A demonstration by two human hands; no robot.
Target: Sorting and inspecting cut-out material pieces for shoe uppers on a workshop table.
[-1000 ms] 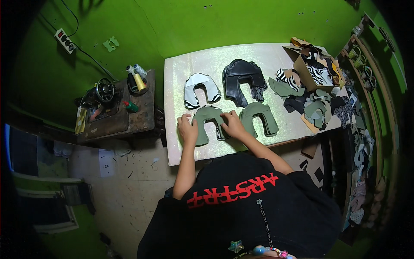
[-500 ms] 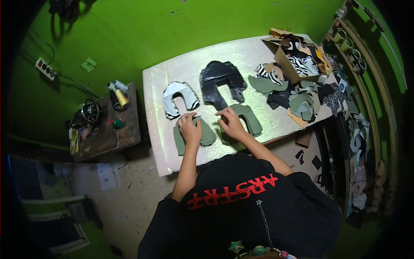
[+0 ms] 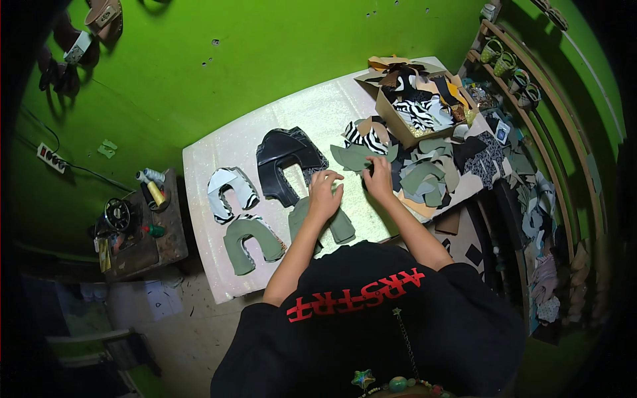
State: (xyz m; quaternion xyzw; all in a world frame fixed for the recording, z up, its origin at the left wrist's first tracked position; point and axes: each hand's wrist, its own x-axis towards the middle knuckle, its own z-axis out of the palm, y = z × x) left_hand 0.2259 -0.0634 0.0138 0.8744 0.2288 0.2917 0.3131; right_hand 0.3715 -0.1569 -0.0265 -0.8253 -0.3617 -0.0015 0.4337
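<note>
My left hand [image 3: 324,198] hovers at the upper edge of a green U-shaped stack of cut pieces [image 3: 340,227], fingers and thumb apart with nothing seen in them; whether it touches the stack I cannot tell. To the right, my right hand [image 3: 379,180] reaches to the lower edge of a loose green cut piece [image 3: 350,158], thumb apart from the fingers. Another green U-shaped stack [image 3: 240,240] lies at the left. Behind it is a white U-shaped stack with zebra-striped edges [image 3: 220,189]. A larger black U-shaped stack [image 3: 275,166] lies beyond my left hand.
A cardboard box [image 3: 393,119] full of scraps stands at the table's far right. Mixed scraps [image 3: 428,176] are heaped before it. At the left is a sewing machine [image 3: 118,215] with thread spools [image 3: 156,192]. Wooden racks with sandals [image 3: 505,63] line the right wall.
The view has shifted right. My left hand has moved from the left green stack to the right one. My right hand has left that right stack for the loose pieces further right.
</note>
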